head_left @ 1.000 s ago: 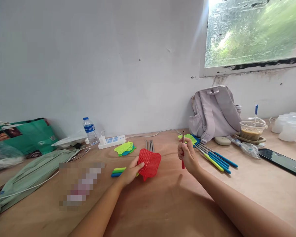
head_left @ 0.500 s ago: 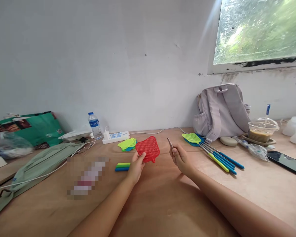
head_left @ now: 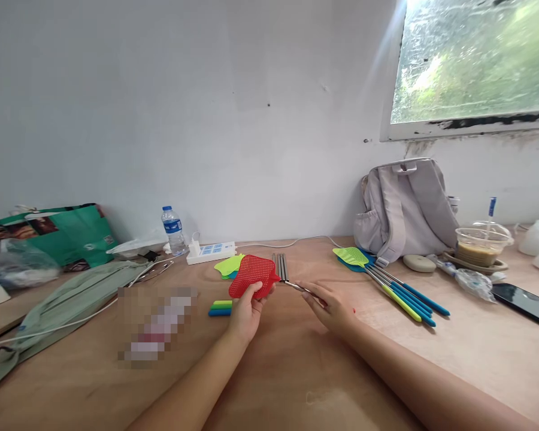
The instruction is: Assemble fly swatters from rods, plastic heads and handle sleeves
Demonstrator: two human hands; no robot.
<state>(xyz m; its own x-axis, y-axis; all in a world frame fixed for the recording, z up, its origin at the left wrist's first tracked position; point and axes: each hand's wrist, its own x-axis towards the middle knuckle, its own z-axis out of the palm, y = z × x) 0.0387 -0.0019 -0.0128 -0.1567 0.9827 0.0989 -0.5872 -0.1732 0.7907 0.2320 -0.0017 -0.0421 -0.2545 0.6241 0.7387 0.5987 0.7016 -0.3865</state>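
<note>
While the left hand pinches the red mesh near the middle of the frame, thumb across its front and fingers behind, the right hand holds a thin metal rod just right of center. Both grips are narrow, closed on what they carry. The mesh is held up off the table, its short neck pointing right, and the rod's tip points left at that neck; whether the two touch or are joined, I cannot tell. A bit of red shows at the far side of the right hand.

Just behind the neck, bare rods lie side by side. Left of the left hand are green and blue grips, partly hidden by it, and above them lime and blue meshes, partly covered by the red one. At center right, swatters lie in a fan, meshes toward the wall and grips toward the lower right. A backpack stands behind them, with a cup and a phone farther right. A bottle and a power strip stand at center left.
</note>
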